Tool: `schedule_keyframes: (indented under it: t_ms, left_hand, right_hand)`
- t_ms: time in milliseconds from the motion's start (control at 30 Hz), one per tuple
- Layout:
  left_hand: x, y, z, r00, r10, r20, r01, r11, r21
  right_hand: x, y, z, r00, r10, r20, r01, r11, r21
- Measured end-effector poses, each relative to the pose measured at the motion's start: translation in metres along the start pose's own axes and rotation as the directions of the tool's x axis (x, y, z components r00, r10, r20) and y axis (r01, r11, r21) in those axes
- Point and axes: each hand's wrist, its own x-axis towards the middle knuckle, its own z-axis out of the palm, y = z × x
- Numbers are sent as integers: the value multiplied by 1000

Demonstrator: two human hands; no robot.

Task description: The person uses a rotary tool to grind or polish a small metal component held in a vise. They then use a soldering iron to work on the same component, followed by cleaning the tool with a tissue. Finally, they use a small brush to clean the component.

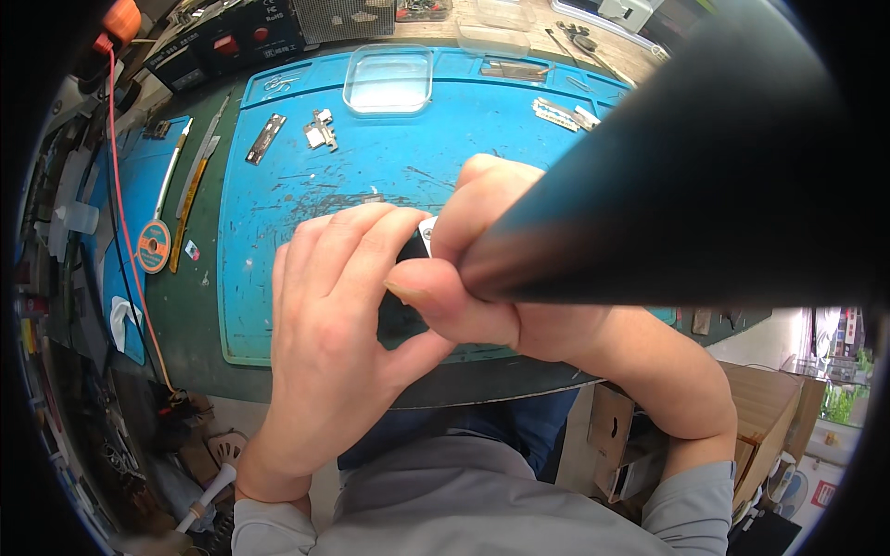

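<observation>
Over the front of the blue mat (278, 213), my two hands meet closely. My left hand (324, 315) is curved around the edge of a dark flat device (400, 320). A small pale metallic corner with a round, screw-like spot shows between the hands; the rest of the device is hidden. My right hand (482, 320) is closed, thumb and forefinger pinched, around the narrow end of a thick black tapered tool (686, 204). The tool rises to the upper right, large and blurred. Its tip, and whether it touches the device, cannot be seen.
A clear plastic box (387, 82) stands at the mat's back. Small metal parts (320, 131) and a dark strip (265, 139) lie nearby, with blades (556, 114) farther right. An orange-labelled spool (154, 246) and a yellow-handled knife (188, 208) are left. A black powered unit (222, 42) stands behind.
</observation>
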Motion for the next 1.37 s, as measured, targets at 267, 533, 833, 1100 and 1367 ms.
schedule_keyframes:
  t_ms: [267, 533, 833, 1100, 1367]
  left_hand:
    - [4, -6, 5, 942, 267, -204, -245, 961, 126]
    - [0, 1, -1, 1000, 1, 6, -2, 1000, 23]
    - [5, -8, 7, 909, 339, -241, -301, 936, 181]
    - [0, 1, -1, 1000, 12, -1, -12, 999, 36]
    - [0, 1, -1, 1000, 1, 1, -1, 1000, 17]
  right_hand:
    - [-1, 0, 0, 1000, 0, -13, 0, 1000, 2]
    - [-2, 1, 1, 999, -8, -36, 8, 1000, 9]
    - [0, -1, 0, 1000, 8, -8, -8, 1000, -29]
    - [-2, 3, 1, 999, -25, -25, 25, 1000, 1]
    - [-2, 5, 0, 998, -50, -27, 50, 999, 2]
